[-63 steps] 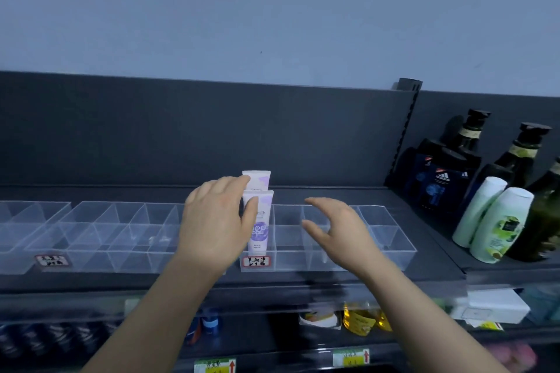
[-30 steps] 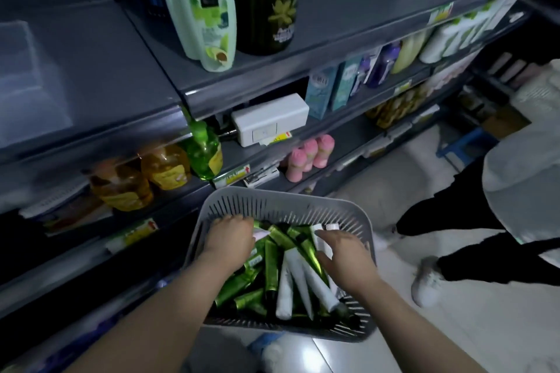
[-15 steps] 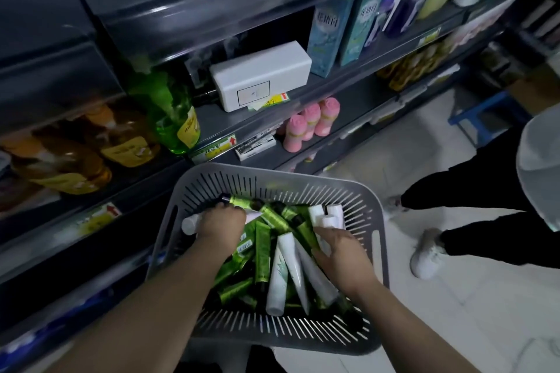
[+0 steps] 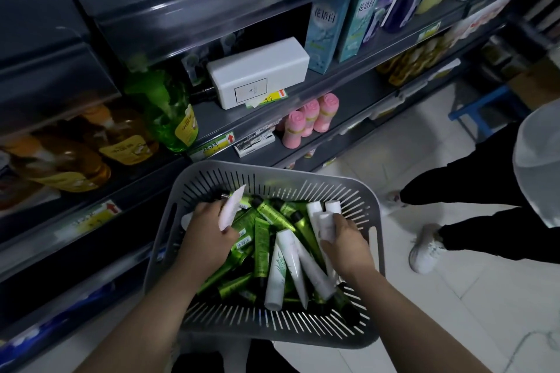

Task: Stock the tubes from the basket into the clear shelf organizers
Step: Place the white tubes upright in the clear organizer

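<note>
One white plastic tube (image 4: 231, 210) has been raised, clasped by the left hand (image 4: 209, 236); another tube (image 4: 325, 224) is clasped by the right hand (image 4: 348, 248), ready for shelving.

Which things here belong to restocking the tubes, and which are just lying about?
Job: basket; green tubes; loose white tubes; left hand, holding slanted white tube; right hand, gripping capped white tube.
Lying about: pink bottles; white box; green bottle.

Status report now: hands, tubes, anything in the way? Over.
Left hand grips flat white tube. Right hand grips second white tube. Both inside basket. Bystander right, apart.
</note>
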